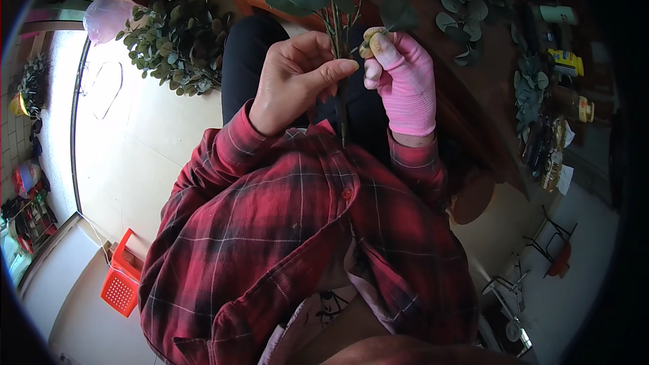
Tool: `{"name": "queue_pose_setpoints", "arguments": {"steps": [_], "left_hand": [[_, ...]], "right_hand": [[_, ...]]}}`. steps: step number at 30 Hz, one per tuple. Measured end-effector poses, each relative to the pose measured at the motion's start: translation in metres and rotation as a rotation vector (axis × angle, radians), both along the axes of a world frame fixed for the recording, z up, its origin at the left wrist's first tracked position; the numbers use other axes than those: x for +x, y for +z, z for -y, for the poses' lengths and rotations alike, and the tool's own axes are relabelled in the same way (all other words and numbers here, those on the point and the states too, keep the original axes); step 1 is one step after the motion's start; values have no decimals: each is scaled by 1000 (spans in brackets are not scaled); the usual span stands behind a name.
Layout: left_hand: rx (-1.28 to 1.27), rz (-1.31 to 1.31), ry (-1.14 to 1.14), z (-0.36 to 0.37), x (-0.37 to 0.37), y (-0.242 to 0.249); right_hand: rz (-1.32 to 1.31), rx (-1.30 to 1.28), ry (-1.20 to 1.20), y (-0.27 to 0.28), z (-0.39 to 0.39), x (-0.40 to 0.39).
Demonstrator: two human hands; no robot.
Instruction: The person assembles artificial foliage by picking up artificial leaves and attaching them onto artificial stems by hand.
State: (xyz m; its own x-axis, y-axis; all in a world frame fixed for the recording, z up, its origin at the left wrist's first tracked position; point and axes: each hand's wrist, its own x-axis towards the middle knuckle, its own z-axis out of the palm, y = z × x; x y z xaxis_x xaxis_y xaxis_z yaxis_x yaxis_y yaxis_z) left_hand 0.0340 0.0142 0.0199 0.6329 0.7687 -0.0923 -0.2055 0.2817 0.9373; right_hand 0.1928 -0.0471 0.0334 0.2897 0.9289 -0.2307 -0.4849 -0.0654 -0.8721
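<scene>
Sitting on the floor at lower left, an orange basket (122, 282) shows no visible contents. Both hands grip a leafy eucalyptus stem (336, 34): bare left hand (294, 81) clasping it, pink-gloved right hand (399, 78) pinching beside.

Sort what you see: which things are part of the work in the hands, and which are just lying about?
In use:
left hand, bare, gripping the stems
right hand, in a pink glove
eucalyptus stems

Lying about:
leaf pile on the floor
orange crate
wooden table
bottles
</scene>
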Motion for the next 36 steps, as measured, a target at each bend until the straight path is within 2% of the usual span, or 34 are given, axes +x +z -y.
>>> {"name": "queue_pose_setpoints", "arguments": {"steps": [17, 29, 36], "left_hand": [[9, 11, -33, 1, -1, -5], [-8, 11, -3, 5, 2, -8], [-21, -5, 2, 7, 3, -10]], "right_hand": [[102, -20, -47, 3, 0, -9], [333, -15, -50, 9, 1, -14], [359, -39, -50, 8, 3, -17]]}}
